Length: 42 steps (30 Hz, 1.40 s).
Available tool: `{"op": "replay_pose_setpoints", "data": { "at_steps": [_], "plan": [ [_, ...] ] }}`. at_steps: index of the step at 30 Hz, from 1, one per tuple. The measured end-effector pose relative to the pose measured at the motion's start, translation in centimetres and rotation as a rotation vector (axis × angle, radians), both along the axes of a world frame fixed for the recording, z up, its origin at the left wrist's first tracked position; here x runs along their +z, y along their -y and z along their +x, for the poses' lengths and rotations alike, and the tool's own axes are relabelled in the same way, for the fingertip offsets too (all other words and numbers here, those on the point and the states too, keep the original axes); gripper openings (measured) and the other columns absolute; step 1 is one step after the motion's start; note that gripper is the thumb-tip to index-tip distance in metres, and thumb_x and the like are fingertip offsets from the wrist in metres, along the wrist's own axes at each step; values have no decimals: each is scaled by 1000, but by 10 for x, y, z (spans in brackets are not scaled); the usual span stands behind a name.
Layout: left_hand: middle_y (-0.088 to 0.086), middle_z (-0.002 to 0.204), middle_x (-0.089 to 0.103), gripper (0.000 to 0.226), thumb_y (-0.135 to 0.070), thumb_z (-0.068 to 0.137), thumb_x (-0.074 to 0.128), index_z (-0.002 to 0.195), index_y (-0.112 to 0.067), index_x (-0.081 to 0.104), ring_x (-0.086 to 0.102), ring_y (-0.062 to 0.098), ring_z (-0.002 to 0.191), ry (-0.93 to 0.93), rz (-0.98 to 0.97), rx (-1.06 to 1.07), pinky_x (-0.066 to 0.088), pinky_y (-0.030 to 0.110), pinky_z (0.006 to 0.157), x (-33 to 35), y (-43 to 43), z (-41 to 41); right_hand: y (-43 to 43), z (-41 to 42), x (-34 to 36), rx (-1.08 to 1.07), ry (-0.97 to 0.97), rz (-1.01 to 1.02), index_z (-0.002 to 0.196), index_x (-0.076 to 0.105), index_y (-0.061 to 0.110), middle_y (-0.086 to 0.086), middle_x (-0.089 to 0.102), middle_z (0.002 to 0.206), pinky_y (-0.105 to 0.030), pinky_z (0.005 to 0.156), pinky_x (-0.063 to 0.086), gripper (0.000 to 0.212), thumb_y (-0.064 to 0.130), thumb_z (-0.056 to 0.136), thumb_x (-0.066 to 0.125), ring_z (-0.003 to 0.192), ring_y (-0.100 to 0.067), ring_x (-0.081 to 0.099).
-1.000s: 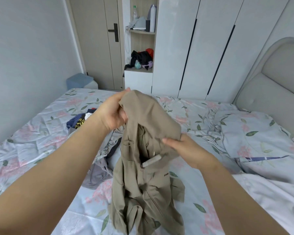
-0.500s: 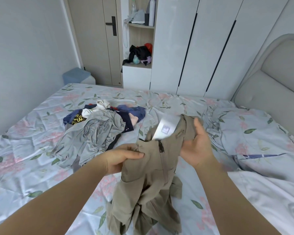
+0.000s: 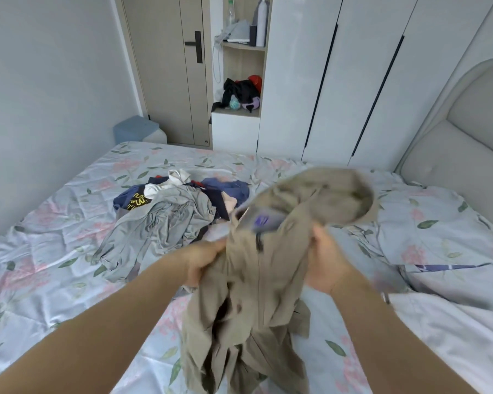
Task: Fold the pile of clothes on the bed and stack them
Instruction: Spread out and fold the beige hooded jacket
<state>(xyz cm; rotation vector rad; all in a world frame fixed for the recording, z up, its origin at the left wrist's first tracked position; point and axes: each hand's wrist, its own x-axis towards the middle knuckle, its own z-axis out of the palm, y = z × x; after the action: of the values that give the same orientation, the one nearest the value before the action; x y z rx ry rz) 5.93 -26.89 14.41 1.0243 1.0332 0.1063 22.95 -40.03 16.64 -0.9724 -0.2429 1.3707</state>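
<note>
Progress, by my read: early. I see no folded stack anywhere; the pile of clothes lies loose on the bed, far and left of centre. The khaki garment is bunched and unfolded, held up over the near part of the bed between both hands. The left hand grips its left edge with curled fingers, and the right hand holds the right edge. The garment's top is blurred.
</note>
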Motion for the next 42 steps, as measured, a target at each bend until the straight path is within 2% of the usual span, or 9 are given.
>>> {"op": "replay_pose_setpoints", "data": {
  "at_steps": [5,10,16,19,22,28,33,38,42],
  "plan": [
    [12,76,71,27,-28,96,51,90,-7,66,66,25,72,71,-43,118,52,31,71,2,-12,-5,3,11,-14,23,276,-337,95,70,8,-8,72,74,-22,55,53,17,21,89,60,62,-18,68],
    [12,86,70,29,-31,98,48,96,-7,64,66,23,76,182,29,298,53,31,67,14,-35,-10,5,41,10,166,910,-377,91,69,31,16,68,84,-16,63,48,15,42,81,69,79,-2,63],
    [19,112,67,67,-24,55,91,111,-2,62,66,28,99,150,140,-313,55,37,85,15,-31,-30,18,43,-7,720,1027,-381,103,70,15,-1,70,107,-23,95,47,19,18,84,70,108,-18,62],
    [8,94,72,19,-2,75,76,90,-8,66,68,23,92,-186,420,-679,53,23,80,21,-31,-35,14,52,1,394,880,-250,104,67,16,3,71,101,-14,80,50,18,8,89,62,96,-11,64],
    [-5,61,50,33,-22,85,69,60,-17,48,50,11,62,-484,991,-629,33,12,51,37,-36,-24,1,51,17,199,955,-145,106,64,22,-2,69,108,-23,84,51,16,14,94,57,98,-13,64],
    [3,90,65,11,-17,98,50,95,-15,60,60,14,79,90,611,154,49,24,66,50,-40,-20,11,46,33,16,1119,2,92,65,23,3,71,96,-24,80,52,13,34,86,65,87,-6,66],
    [2,83,66,7,-20,90,63,85,-15,63,62,13,77,73,879,-16,51,26,73,82,-32,-30,27,56,48,489,1520,-202,70,64,16,7,64,71,-20,60,40,18,24,74,80,68,-6,57],
    [-3,82,71,31,8,68,76,89,-14,69,66,7,78,137,957,-316,54,17,74,133,-19,-59,45,67,75,-146,1317,71,69,58,18,11,61,66,-21,62,41,19,17,82,71,69,-13,56],
    [-6,81,71,24,-5,71,79,76,-28,73,64,8,77,241,1225,75,53,22,76,165,-17,-80,55,38,103,-436,1164,318,77,67,38,17,69,77,-19,72,50,26,15,90,62,75,0,63]
  ]
}}
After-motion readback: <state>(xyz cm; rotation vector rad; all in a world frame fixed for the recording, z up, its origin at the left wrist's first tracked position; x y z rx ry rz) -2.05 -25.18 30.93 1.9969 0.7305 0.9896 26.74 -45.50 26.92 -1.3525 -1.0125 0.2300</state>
